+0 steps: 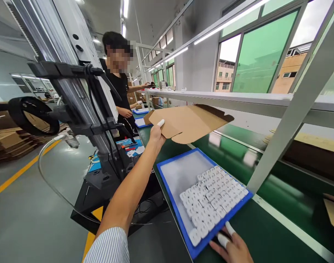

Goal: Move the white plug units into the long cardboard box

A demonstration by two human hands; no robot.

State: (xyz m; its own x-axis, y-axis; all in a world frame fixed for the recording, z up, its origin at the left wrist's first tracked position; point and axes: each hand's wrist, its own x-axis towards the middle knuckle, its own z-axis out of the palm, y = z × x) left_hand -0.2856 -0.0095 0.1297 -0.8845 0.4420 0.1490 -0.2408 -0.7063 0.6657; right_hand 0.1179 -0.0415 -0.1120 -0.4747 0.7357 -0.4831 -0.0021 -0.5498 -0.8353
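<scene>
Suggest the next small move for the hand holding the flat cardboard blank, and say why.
Probably bring the cardboard blank down toward the green bench near the blue tray. The left hand holds it in the air at one corner, unfolded, while the right hand rests at the tray's edge beside the white plugs.

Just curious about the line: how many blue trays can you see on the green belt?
3. One tray of white plugs lies by the right hand; two more sit farther along, near the co-worker. Others may be hidden.
</scene>
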